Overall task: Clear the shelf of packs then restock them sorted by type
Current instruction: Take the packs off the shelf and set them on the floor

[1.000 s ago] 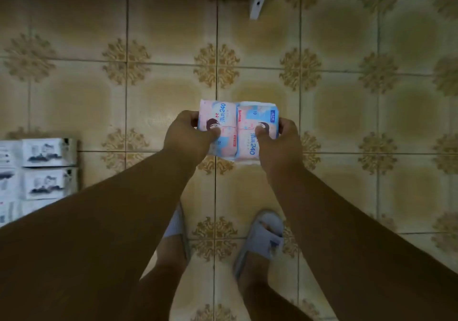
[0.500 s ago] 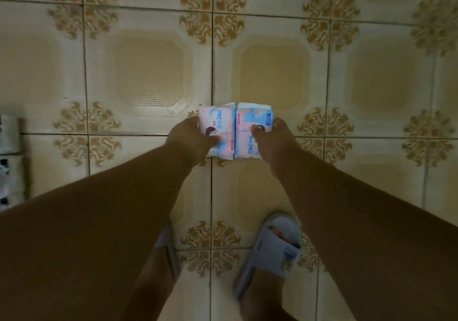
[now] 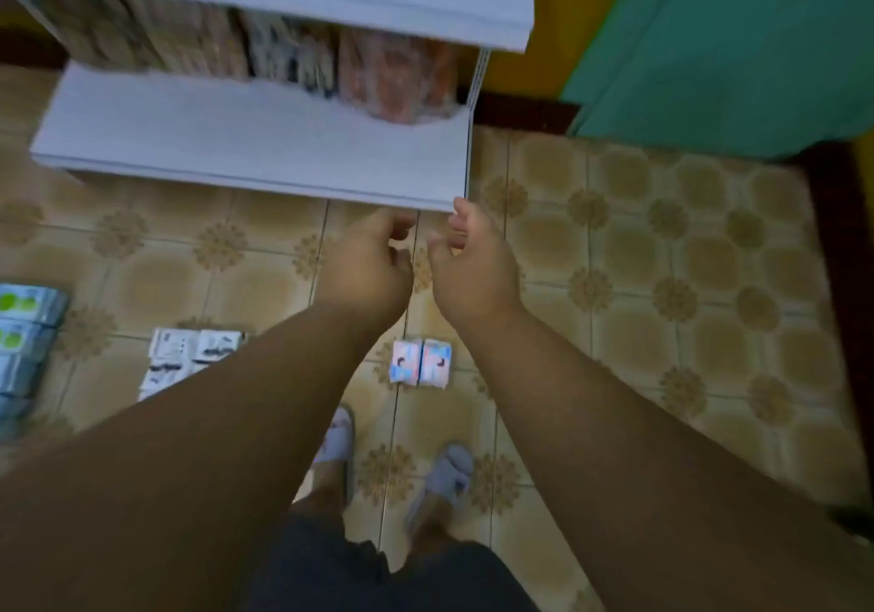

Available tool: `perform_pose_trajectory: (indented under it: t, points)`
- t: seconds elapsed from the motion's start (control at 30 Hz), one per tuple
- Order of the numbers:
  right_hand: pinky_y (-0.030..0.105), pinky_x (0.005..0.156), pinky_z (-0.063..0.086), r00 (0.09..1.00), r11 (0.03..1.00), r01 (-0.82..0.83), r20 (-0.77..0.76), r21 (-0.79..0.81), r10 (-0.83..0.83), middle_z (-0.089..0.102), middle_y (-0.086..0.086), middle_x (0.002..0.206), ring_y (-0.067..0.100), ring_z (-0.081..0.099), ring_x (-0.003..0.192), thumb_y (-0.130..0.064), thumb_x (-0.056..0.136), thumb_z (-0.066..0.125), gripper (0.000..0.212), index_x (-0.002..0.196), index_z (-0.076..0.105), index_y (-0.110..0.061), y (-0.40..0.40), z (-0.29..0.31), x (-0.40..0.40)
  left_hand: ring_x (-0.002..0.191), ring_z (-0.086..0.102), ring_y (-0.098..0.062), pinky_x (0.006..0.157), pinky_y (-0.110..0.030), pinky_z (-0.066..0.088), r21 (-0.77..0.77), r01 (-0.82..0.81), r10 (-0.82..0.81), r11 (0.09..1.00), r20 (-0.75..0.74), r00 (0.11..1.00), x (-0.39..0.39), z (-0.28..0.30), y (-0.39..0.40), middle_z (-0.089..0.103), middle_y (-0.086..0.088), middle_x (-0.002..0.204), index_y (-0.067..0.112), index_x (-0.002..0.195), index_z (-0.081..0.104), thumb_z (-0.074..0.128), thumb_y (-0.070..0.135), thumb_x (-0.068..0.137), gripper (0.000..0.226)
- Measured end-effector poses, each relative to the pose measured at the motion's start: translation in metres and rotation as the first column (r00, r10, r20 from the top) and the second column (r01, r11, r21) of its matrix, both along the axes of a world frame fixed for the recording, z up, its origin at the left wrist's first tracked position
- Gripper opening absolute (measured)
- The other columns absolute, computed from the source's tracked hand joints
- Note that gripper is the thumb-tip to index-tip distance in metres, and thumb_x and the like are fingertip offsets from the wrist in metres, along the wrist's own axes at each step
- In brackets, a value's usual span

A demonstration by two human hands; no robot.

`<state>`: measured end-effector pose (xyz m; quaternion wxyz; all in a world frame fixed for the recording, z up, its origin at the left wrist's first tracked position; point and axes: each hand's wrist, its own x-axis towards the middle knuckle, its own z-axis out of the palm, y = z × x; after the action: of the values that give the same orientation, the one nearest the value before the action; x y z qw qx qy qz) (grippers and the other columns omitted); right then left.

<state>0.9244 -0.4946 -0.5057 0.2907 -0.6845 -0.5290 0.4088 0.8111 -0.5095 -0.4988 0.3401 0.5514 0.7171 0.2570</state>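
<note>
Both hands are empty: my left hand (image 3: 366, 264) hangs with its fingers loosely curled, and my right hand (image 3: 473, 264) beside it is the same, thumb up near the front corner of the lower shelf (image 3: 250, 138). Neither touches anything.

Going left to right on the floor (image 3: 662, 257): green-and-blue packs (image 3: 26, 328) are stacked at the far left edge, then black-and-white packs (image 3: 189, 356) partly hidden behind my left forearm, then 2 pink-and-blue packs (image 3: 421, 362) side by side just ahead of my slippers (image 3: 444, 474).

That last pair is my worry. It sits right where I step, so a careless move toward the shelf could kick it into the next group and muddle the sorting.

At the back of the shelf more packs (image 3: 293, 58) remain, so clearing isn't finished. The blur is heavy there; I think they stand in several kinds, but I can't be sure. Reaching under the upper board (image 3: 284, 1), I could grab mixed types in 1 handful, or knock a row over.
</note>
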Motion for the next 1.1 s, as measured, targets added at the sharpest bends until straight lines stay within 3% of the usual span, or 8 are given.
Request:
perform_pose_trajectory:
  t: [0.2, 0.33, 0.53, 0.67, 0.83, 1.1]
  points:
    - [0.038, 0.099, 0.049, 1.0, 0.954, -0.022, -0.014, 0.299, 0.027, 0.057, -0.001, 0.132, 0.012, 0.058, 0.114, -0.019, 0.096, 0.056, 0.047, 0.142, 0.046, -0.019, 0.022, 0.164, -0.034, 0.087, 0.057, -0.004, 0.073, -0.02, 0.04, 0.266, -0.041, 0.039, 0.963, 0.014, 0.999, -0.041, 0.16, 0.026, 0.06, 0.015, 0.113, 0.028, 0.119, 0.059, 0.053, 0.016, 0.094, 0.028]
    - [0.037, 0.099, 0.05, 0.999, 0.877, -0.002, -0.027, 0.48, 0.017, 0.056, -0.003, 0.131, 0.009, 0.057, 0.113, -0.02, 0.097, 0.056, 0.044, 0.14, 0.048, -0.02, 0.053, 0.241, -0.073, 0.088, 0.058, 0.001, 0.071, -0.022, 0.046, 0.453, -0.061, 0.042, 0.889, 0.05, 0.998, -0.092, 0.236, 0.054, 0.059, 0.016, 0.113, 0.031, 0.119, 0.058, 0.054, 0.016, 0.093, 0.029]
    - [0.036, 0.098, 0.051, 0.997, 0.786, 0.049, -0.075, 0.616, -0.003, 0.055, -0.009, 0.127, 0.006, 0.056, 0.111, -0.025, 0.097, 0.057, 0.045, 0.14, 0.046, -0.025, 0.106, 0.334, -0.154, 0.088, 0.058, 0.003, 0.076, -0.022, 0.045, 0.634, -0.027, 0.023, 0.773, 0.015, 1.0, -0.177, 0.331, 0.103, 0.06, 0.017, 0.108, 0.03, 0.118, 0.058, 0.056, 0.018, 0.094, 0.027]
    - [0.034, 0.095, 0.051, 0.998, 0.719, 0.051, -0.063, 0.694, -0.009, 0.056, -0.008, 0.123, 0.007, 0.058, 0.105, -0.027, 0.095, 0.059, 0.045, 0.138, 0.048, -0.026, 0.146, 0.388, -0.197, 0.086, 0.059, 0.002, 0.07, -0.019, 0.042, 0.689, -0.049, 0.043, 0.723, 0.025, 0.999, -0.221, 0.376, 0.143, 0.062, 0.017, 0.107, 0.033, 0.115, 0.058, 0.057, 0.021, 0.093, 0.025]
    - [0.018, 0.086, 0.041, 0.998, 0.688, -0.059, 0.048, 0.724, 0.034, 0.053, -0.006, 0.13, 0.005, 0.055, 0.106, -0.025, 0.096, 0.059, 0.046, 0.14, 0.045, -0.023, 0.209, 0.428, -0.235, 0.089, 0.058, 0.0, 0.071, -0.019, 0.044, 0.724, -0.067, 0.062, 0.686, 0.033, 0.998, -0.251, 0.413, 0.208, 0.06, 0.015, 0.111, 0.03, 0.119, 0.056, 0.058, 0.022, 0.095, 0.026]
    - [0.025, 0.094, 0.048, 0.99, 0.66, -0.135, 0.129, 0.739, 0.058, 0.051, -0.001, 0.134, 0.015, 0.057, 0.113, -0.023, 0.096, 0.059, 0.043, 0.138, 0.047, -0.021, 0.356, 0.465, -0.276, 0.088, 0.058, -0.004, 0.077, -0.022, 0.045, 0.732, -0.097, 0.183, 0.674, -0.038, 0.982, -0.287, 0.447, 0.336, 0.059, 0.014, 0.111, 0.029, 0.121, 0.055, 0.058, 0.024, 0.096, 0.026]
